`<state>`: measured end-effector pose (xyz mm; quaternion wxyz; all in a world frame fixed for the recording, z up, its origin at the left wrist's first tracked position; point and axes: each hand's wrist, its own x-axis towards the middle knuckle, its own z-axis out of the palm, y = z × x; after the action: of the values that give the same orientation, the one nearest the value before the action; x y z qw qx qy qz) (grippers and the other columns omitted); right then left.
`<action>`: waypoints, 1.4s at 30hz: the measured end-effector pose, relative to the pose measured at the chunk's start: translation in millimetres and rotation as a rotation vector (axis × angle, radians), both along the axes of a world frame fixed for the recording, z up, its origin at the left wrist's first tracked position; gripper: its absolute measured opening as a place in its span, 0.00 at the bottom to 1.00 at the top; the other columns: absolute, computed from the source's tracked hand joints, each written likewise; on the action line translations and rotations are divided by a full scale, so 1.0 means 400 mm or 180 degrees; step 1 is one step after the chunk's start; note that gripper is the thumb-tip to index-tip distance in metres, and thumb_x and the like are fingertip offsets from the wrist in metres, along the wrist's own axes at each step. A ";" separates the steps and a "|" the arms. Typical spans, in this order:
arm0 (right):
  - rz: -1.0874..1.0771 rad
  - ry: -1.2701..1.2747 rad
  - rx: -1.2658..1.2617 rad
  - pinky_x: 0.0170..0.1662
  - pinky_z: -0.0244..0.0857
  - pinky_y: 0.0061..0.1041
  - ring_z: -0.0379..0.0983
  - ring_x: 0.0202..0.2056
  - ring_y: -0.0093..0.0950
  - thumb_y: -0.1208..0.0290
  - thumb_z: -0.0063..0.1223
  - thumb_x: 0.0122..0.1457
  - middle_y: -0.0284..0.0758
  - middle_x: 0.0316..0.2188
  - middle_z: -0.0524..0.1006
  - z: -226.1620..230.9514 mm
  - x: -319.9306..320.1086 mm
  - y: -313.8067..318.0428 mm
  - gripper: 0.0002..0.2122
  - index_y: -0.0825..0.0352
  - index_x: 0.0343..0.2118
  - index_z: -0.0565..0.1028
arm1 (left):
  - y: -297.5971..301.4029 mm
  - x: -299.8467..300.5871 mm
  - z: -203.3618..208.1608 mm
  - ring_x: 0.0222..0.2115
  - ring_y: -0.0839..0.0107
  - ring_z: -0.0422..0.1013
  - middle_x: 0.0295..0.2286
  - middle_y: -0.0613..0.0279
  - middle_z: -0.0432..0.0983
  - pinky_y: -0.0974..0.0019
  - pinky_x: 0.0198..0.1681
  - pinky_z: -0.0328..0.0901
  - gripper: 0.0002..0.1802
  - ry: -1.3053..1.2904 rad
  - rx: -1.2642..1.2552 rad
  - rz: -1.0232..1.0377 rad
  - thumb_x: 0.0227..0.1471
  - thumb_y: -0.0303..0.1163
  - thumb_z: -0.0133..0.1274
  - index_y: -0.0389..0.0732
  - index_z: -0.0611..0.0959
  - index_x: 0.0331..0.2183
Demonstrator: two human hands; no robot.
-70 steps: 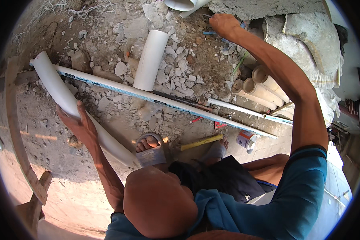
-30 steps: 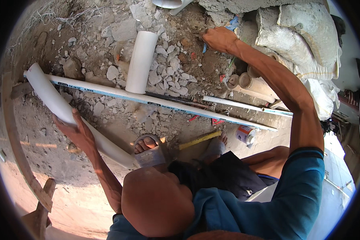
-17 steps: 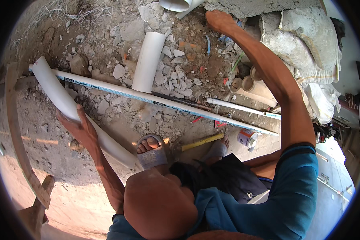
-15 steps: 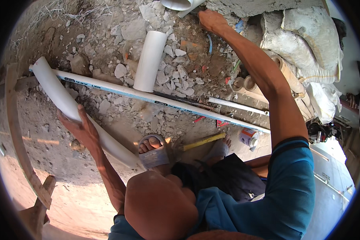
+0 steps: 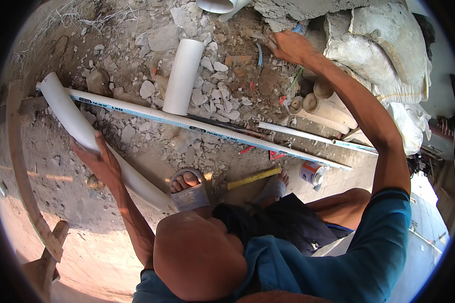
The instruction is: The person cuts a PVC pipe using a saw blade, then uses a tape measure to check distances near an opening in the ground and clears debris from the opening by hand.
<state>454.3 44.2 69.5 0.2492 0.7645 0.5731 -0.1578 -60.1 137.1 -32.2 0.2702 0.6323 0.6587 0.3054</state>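
My left hand [image 5: 102,160] grips a wide white plastic pipe [image 5: 72,112], which slants from the far left down towards my sandalled foot. My fingers and thumb wrap over its middle. Out at the far right, my right hand [image 5: 291,47] is closed low over the dirt, close to a blue scrap [image 5: 298,28]. Whatever its fingers hold, if anything, is hidden. Between my hands a short white pipe [image 5: 183,77] lies on the rubble. A long thin white pipe with blue markings [image 5: 156,117] crosses the ground in front of my feet, passing under the wide one.
Broken concrete [image 5: 217,101] covers the ground ahead. Filled white sacks [image 5: 387,48] and tan pipes [image 5: 333,113] lie at the right. A can [image 5: 311,173] and a yellow bar [image 5: 253,178] are by my feet. Wooden boards [image 5: 20,177] stand at the left.
My right hand has moved right and nearer, away from the white pipe pieces at the far edge. My left hand keeps its hold on the wide pipe.
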 end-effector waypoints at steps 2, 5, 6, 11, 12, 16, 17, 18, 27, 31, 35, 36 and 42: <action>-0.0347 -0.0167 0.0151 0.49 0.74 0.48 0.80 0.45 0.52 0.67 0.51 0.59 0.53 0.45 0.81 -0.054 0.049 0.057 0.14 0.73 0.39 0.81 | -0.002 -0.006 -0.004 0.64 0.41 0.56 0.63 0.35 0.56 0.39 0.66 0.54 0.51 0.0033 0.0000 0.0013 0.61 0.59 0.55 0.32 0.56 0.67; -0.0485 -0.0270 0.0430 0.49 0.74 0.48 0.79 0.46 0.54 0.68 0.51 0.60 0.54 0.46 0.80 -0.162 0.061 0.140 0.13 0.73 0.38 0.81 | 0.000 0.000 -0.012 0.63 0.41 0.57 0.63 0.34 0.55 0.40 0.66 0.56 0.53 -0.0008 -0.0008 -0.0024 0.59 0.60 0.56 0.32 0.55 0.68; -0.0541 -0.0275 0.0524 0.49 0.75 0.48 0.79 0.46 0.54 0.68 0.51 0.60 0.55 0.46 0.80 -0.186 0.064 0.152 0.13 0.73 0.38 0.81 | 0.002 -0.001 -0.015 0.63 0.41 0.58 0.64 0.34 0.54 0.40 0.66 0.56 0.54 -0.0011 -0.0011 -0.0043 0.59 0.61 0.56 0.32 0.55 0.68; 0.0291 0.0044 0.0294 0.45 0.77 0.47 0.81 0.43 0.50 0.70 0.50 0.62 0.53 0.40 0.81 -0.200 0.024 0.081 0.13 0.70 0.46 0.78 | -0.027 0.032 0.052 0.56 0.50 0.65 0.58 0.40 0.65 0.44 0.61 0.61 0.39 0.0542 0.0779 0.0187 0.65 0.54 0.52 0.31 0.68 0.62; 0.0333 0.0114 0.0270 0.44 0.77 0.47 0.81 0.43 0.50 0.70 0.49 0.62 0.52 0.40 0.81 -0.192 0.015 0.038 0.13 0.69 0.48 0.76 | -0.054 0.081 0.105 0.54 0.53 0.67 0.56 0.41 0.68 0.46 0.59 0.63 0.35 0.0449 0.1014 0.0159 0.66 0.52 0.51 0.31 0.71 0.60; 0.0869 0.0474 0.0028 0.42 0.77 0.47 0.81 0.41 0.47 0.70 0.48 0.63 0.48 0.39 0.81 -0.127 -0.091 -0.078 0.14 0.67 0.51 0.73 | -0.035 0.391 0.231 0.36 0.67 0.78 0.44 0.51 0.79 0.64 0.38 0.74 0.13 -0.2057 0.0303 -0.1900 0.67 0.30 0.52 0.35 0.82 0.49; 0.0745 0.0438 -0.0057 0.42 0.76 0.47 0.81 0.41 0.48 0.69 0.48 0.64 0.47 0.39 0.81 -0.096 -0.116 -0.084 0.14 0.67 0.50 0.74 | 0.014 0.482 0.251 0.39 0.70 0.78 0.45 0.55 0.80 0.67 0.41 0.74 0.14 -0.1669 0.0946 -0.2333 0.67 0.31 0.52 0.39 0.82 0.52; 0.0663 0.0408 -0.0089 0.43 0.76 0.47 0.81 0.41 0.48 0.69 0.48 0.64 0.47 0.39 0.82 -0.063 -0.129 -0.068 0.13 0.66 0.49 0.74 | 0.066 0.582 0.250 0.39 0.67 0.78 0.45 0.55 0.80 0.65 0.40 0.74 0.16 -0.1787 0.1548 -0.2464 0.65 0.30 0.55 0.41 0.82 0.53; -0.0742 -0.0378 0.0570 0.47 0.75 0.47 0.80 0.45 0.52 0.67 0.53 0.61 0.53 0.41 0.82 -0.073 0.009 -0.069 0.12 0.70 0.40 0.81 | 0.311 1.031 0.235 0.42 0.42 0.76 0.37 0.42 0.80 0.43 0.45 0.71 0.23 0.0122 0.1665 -0.3694 0.60 0.48 0.57 0.39 0.82 0.45; -0.0405 -0.0619 0.0612 0.45 0.77 0.44 0.82 0.44 0.48 0.72 0.53 0.61 0.48 0.41 0.83 -0.175 0.015 0.019 0.10 0.68 0.41 0.83 | 0.312 1.016 0.218 0.38 0.43 0.77 0.34 0.43 0.81 0.45 0.43 0.71 0.25 -0.0415 0.1516 -0.3879 0.60 0.51 0.56 0.37 0.82 0.43; 0.0073 -0.0654 0.0264 0.44 0.78 0.41 0.83 0.44 0.45 0.74 0.53 0.60 0.44 0.40 0.84 -0.170 0.051 0.051 0.09 0.66 0.39 0.84 | 0.329 1.040 0.168 0.37 0.44 0.78 0.33 0.45 0.81 0.47 0.41 0.71 0.27 -0.0750 0.1942 -0.3915 0.59 0.54 0.57 0.37 0.83 0.42; 0.0248 -0.0617 0.0179 0.44 0.78 0.41 0.83 0.43 0.45 0.74 0.53 0.59 0.44 0.40 0.84 -0.156 0.062 0.042 0.09 0.65 0.38 0.84 | 0.329 1.046 0.157 0.37 0.44 0.78 0.33 0.45 0.81 0.47 0.41 0.70 0.27 -0.0725 0.2051 -0.3893 0.59 0.54 0.57 0.37 0.83 0.41; 0.1309 0.0000 -0.0700 0.42 0.78 0.42 0.83 0.41 0.46 0.72 0.54 0.59 0.45 0.38 0.83 -0.011 -0.066 -0.034 0.09 0.67 0.37 0.83 | 0.340 1.039 0.160 0.35 0.45 0.77 0.31 0.46 0.81 0.48 0.39 0.70 0.30 -0.0842 0.1987 -0.3884 0.58 0.58 0.57 0.36 0.84 0.34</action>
<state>427.7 30.8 65.1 0.3580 0.5999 0.6962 -0.1652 355.4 273.2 31.6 0.2771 0.8950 0.0289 0.3484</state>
